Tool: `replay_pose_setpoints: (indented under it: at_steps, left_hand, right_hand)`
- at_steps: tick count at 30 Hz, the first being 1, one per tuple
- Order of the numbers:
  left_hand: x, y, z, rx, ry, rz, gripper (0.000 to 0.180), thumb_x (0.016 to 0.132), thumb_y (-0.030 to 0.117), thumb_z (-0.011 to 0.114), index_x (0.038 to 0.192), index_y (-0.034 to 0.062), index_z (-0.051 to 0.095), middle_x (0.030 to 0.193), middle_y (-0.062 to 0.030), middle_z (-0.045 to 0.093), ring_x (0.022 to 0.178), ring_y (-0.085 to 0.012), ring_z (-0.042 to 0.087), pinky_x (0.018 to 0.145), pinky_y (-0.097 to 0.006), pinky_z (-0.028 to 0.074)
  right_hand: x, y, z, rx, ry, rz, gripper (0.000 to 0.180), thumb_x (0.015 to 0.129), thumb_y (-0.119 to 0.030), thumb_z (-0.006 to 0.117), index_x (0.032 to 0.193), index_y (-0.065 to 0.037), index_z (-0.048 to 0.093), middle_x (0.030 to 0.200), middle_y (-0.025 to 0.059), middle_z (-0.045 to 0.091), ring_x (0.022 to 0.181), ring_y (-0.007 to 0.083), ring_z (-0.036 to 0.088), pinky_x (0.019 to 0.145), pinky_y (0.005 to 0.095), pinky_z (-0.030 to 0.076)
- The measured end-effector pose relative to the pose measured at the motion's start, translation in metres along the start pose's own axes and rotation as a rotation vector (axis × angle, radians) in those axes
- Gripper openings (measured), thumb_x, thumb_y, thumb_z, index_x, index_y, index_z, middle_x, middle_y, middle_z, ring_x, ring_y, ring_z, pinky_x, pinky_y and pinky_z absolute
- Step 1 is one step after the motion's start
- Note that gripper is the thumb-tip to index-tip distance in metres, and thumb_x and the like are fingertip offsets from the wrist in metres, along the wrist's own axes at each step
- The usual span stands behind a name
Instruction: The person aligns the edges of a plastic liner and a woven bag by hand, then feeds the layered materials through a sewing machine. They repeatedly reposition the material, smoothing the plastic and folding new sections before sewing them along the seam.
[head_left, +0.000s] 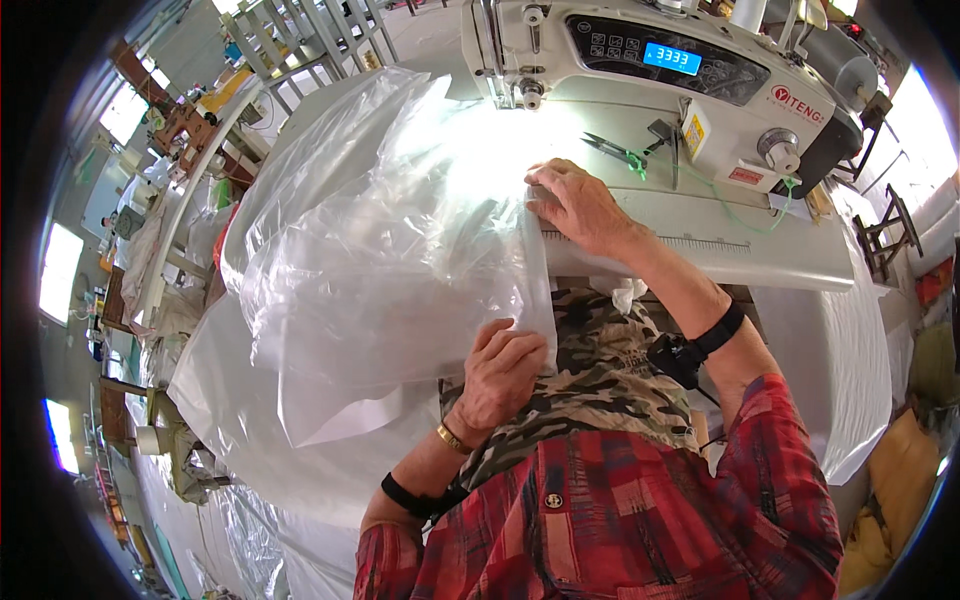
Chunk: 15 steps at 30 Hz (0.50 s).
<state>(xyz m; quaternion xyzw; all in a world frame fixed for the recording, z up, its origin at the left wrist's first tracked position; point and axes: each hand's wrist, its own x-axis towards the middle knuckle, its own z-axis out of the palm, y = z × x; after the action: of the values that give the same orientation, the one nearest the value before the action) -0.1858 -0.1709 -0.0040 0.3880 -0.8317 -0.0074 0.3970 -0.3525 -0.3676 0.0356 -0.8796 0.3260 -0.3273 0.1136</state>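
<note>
A large clear plastic sheet [350, 260] lies in loose folds over the sewing machine table and hangs toward my lap. Low on its right edge, my left hand [503, 368] is closed with fingers curled around the plastic. Farther up the same edge, my right hand [582, 208] pinches the film between thumb and fingers, just in front of the lit sewing area. Above it stands the white sewing machine [640, 75] with a lit blue display. Glare under the machine head hides the needle and presser foot.
Black thread snips [612, 152] with a green tie lie right of my right hand. A ruler strip [690, 242] runs along the table's front edge. White sheeting [830, 370] hangs at the right. At the far left is a cluttered bench [195, 190]; a metal rack [310, 45] stands behind.
</note>
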Motion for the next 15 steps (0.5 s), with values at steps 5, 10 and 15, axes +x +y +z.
replay_pose_setpoints:
  at_steps: [5, 10, 15]
  left_hand:
    - [0.002, 0.005, -0.009, 0.043, 0.013, 0.003, 0.025, 0.068, 0.001, 0.069, 0.092, 0.0047, 0.068, 0.102, -0.0046, 0.064, 0.096, -0.0201, 0.063, 0.098, -0.044, 0.046]
    - [0.009, 0.013, -0.020, 0.190, -0.055, 0.073, 0.025, 0.068, 0.006, 0.067, 0.093, 0.0056, 0.069, 0.103, -0.0023, 0.061, 0.099, -0.0171, 0.060, 0.103, -0.044, 0.042]
    - [0.015, 0.017, -0.025, 0.225, -0.097, 0.087, 0.030, 0.063, 0.004, 0.066, 0.093, 0.0050, 0.069, 0.103, -0.0029, 0.063, 0.098, -0.0172, 0.062, 0.104, -0.046, 0.040]
  right_hand:
    - [-0.001, -0.002, -0.004, 0.101, -0.016, 0.016, 0.022, 0.092, -0.018, 0.061, 0.106, -0.001, 0.062, 0.114, 0.0137, 0.063, 0.109, 0.0319, 0.059, 0.093, 0.0399, 0.049]
    - [0.001, -0.012, -0.011, 0.027, -0.180, -0.230, 0.012, 0.085, -0.008, 0.059, 0.096, -0.005, 0.062, 0.114, 0.0066, 0.060, 0.112, 0.0246, 0.054, 0.102, 0.0385, 0.039]
    - [0.005, -0.018, -0.008, -0.020, -0.209, -0.367, 0.011, 0.083, -0.006, 0.058, 0.093, -0.006, 0.062, 0.110, 0.0040, 0.060, 0.109, 0.0211, 0.054, 0.100, 0.0382, 0.038]
